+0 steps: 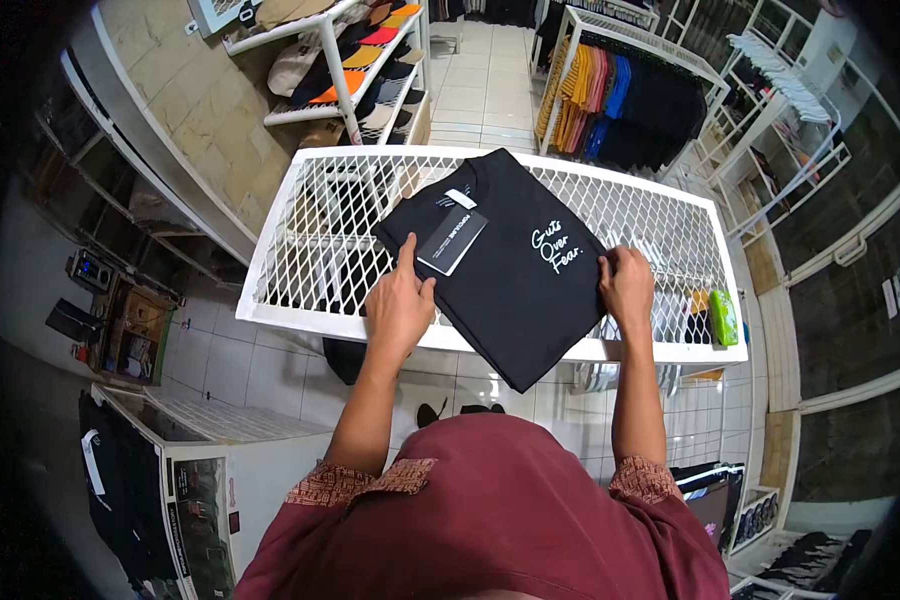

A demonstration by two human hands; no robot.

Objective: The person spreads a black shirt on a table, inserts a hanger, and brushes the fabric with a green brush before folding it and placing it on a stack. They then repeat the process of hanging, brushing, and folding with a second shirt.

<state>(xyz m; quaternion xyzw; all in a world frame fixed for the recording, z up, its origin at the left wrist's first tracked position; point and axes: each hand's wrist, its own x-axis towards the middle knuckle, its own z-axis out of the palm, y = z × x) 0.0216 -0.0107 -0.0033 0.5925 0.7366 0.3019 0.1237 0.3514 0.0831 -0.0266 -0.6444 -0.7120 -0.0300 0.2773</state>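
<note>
A folded black T-shirt [515, 320] with white "Guts Over Fear." lettering lies at an angle on a white mesh-topped table [320, 155], one corner hanging over the near edge. A dark hang tag [451, 240] rests on it below the neckline. My left hand [398, 305] is at the shirt's left edge, index finger stretched forward beside the tag and thumb apart. On the opposite side, my right hand [628, 288] has its fingers bent around the shirt's right edge, gripping it; some fingertips are hidden.
A green packet [723, 318] sits at the table's right end. Beyond stand a cap shelf [355, 95] on the left and a rack of hanging clothes [620, 90] on the right. A white cabinet [210, 500] is at lower left, glass doors [850, 300] at right.
</note>
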